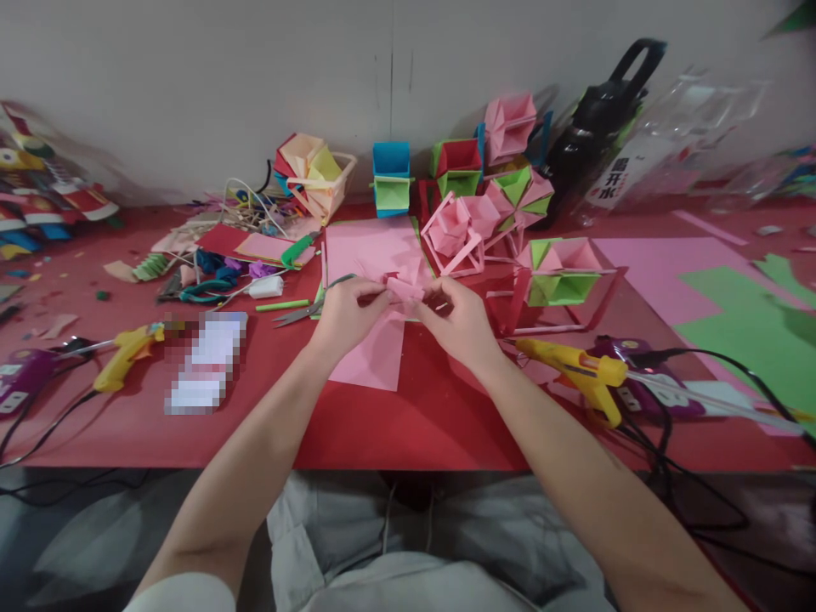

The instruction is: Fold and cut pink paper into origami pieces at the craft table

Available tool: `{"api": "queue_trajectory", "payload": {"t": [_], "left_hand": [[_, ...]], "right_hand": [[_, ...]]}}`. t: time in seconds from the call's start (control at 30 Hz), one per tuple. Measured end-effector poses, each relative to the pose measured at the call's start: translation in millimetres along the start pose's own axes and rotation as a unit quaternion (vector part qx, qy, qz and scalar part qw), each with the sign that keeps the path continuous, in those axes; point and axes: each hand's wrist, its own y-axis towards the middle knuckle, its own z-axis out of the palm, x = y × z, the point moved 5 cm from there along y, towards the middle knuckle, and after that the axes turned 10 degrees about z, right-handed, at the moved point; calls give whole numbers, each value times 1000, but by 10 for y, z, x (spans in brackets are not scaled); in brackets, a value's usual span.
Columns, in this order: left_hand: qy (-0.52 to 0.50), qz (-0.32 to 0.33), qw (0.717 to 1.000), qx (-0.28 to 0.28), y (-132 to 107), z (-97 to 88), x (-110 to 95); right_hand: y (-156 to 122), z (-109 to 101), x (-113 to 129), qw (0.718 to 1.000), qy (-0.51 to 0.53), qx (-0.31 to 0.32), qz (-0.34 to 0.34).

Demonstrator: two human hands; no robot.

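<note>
- The left hand (354, 310) and the right hand (460, 313) are in the middle, with fingers bent in. The grip of each hand is pinching an end of a small folded pink paper (406, 291).
- This folded pink paper is above a big pink sheet (344, 246). The fingertips cover its ends, so its full shape is hard to see.
- The scissors (294, 316) lie just left of the left hand, which hides part of them.
- The phone (207, 365) is all blurry squares, so I cannot tell what it shows.
- On the left, the purple box (25, 378) is cut off by the side of the view. On the right, the green sheet (758, 331) is cut off too.
- The red worktop (411, 433) has open room between the arms, down to its near edge.
- The yellow glue gun (577, 370) is near the right arm, so there is less room there.
- Paper shapes (459, 170) crowd the far side by the wall (319, 68).
</note>
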Motion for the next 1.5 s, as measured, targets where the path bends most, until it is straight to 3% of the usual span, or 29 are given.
{"api": "queue_trajectory", "payload": {"t": [0.2,0.33,0.77,1.1,1.5], "left_hand": [[148,85,985,26,-14,40,-87],[184,114,975,42,-45,113,-113],[215,106,966,96,-74,225,-212],[195,130,968,90,-137,307,-235],[185,92,970,125,-252,448,-360]], "right_hand": [[14,-54,0,1000,-9,-22,2],[-6,-61,37,998,-43,-41,-20],[-30,1,54,998,-47,-16,-40],[-5,-44,3,994,-83,-62,-36],[41,-47,-94,993,-93,-65,4]]}}
